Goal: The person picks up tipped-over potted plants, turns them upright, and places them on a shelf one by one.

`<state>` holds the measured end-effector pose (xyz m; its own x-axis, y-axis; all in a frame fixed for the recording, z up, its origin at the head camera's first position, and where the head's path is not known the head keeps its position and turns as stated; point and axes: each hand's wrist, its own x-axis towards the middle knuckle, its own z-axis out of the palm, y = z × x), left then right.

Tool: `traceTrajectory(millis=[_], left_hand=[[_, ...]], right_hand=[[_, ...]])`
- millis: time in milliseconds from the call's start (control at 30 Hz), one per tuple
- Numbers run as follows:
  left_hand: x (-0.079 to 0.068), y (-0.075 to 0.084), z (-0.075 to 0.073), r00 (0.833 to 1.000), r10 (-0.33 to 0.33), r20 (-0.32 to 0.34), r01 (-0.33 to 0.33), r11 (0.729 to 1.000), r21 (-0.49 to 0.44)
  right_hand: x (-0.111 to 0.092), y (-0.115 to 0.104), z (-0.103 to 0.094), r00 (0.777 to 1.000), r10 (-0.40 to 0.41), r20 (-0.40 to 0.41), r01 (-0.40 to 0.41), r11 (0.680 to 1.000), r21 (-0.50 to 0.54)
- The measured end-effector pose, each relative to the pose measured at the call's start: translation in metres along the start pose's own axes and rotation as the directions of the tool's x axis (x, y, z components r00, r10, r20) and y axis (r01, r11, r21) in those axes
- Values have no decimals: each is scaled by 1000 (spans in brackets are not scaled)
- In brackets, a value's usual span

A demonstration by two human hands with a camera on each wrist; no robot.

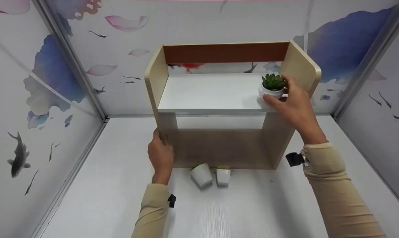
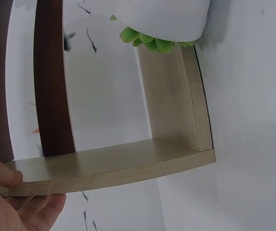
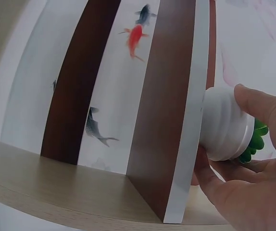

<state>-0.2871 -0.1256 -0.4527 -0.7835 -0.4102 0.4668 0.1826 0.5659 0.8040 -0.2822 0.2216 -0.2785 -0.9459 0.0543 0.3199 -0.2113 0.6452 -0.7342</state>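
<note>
A small shelf unit point(image 1: 216, 110) with pale wood sides and a white upper board stands on the white table. At the right end of that board is a white round pot point(image 3: 227, 124) with a green succulent point(image 1: 273, 82). My right hand point(image 1: 294, 102) holds this pot between thumb and fingers; in the right wrist view the pot's base meets the board. On the left side panel point(image 2: 109, 175), my left hand point(image 1: 161, 155) grips the edge, thumb on one face and fingers on the other. Two more white potted plants, a larger pot point(image 1: 201, 175) and a smaller pot point(image 1: 223, 177), lie before the unit.
Behind and beside the table point(image 1: 97, 185) rise white wall panels point(image 1: 126, 89) painted with fish, petals and blue leaves. Metal corner posts point(image 1: 75, 62) join them. A reddish-brown back rail point(image 1: 226, 53) spans the top of the unit.
</note>
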Motion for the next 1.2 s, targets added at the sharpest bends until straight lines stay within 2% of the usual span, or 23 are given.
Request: traceTrajectory(millis=[367, 633, 867, 1200], left_hand=[[-2, -3, -1, 1000, 23, -7, -23, 1000, -8], [-2, -3, -1, 1000, 25, -7, -25, 1000, -6], [-2, -3, -2, 1000, 24, -8, -23, 1000, 15], [-3, -2, -2, 1000, 18, -3, -18, 1000, 11]], right_hand=[[1, 6, 6, 999, 35, 14, -35, 999, 6], [2, 10, 8, 998, 56, -7, -55, 998, 40], [1, 8, 8, 998, 52, -23, -50, 997, 65], [1, 9, 8, 999, 38, -35, -36, 998, 44]])
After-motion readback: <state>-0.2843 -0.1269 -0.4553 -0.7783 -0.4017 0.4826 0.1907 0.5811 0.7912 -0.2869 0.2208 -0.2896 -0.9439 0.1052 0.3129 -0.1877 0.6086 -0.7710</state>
